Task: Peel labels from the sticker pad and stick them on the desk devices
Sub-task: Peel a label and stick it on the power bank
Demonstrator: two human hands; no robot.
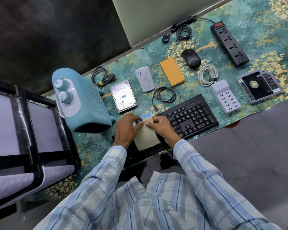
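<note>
1. Right now we see the sticker pad (145, 138), a cream sheet, held up over the near edge of the table (93, 146), between both hands and just in front of the keyboard (189, 117); a blue strip shows at its top edge.
2. Our left hand (125, 128) pinches the pad's upper left corner with thumb and fingertips; our right hand (161, 128) grips the upper right edge, its fingers curled closed on the sheet; whether a label is already lifted we cannot tell.
3. Just left of the hands stands a teal heater (83, 100) with two knobs; behind the hands lie a bare hard drive (123, 96) carrying a small blue label, a white router (144, 79) and a coiled black cable (166, 94).
4. Farther back we find an orange case (172, 71), a black mouse (190, 58) and a bundled white cable (207, 74); to the right sit a white USB hub (224, 96), a drive caddy (258, 84) and a black power strip (229, 43).
5. Plaid sleeves (106, 171) cover both forearms.
</note>
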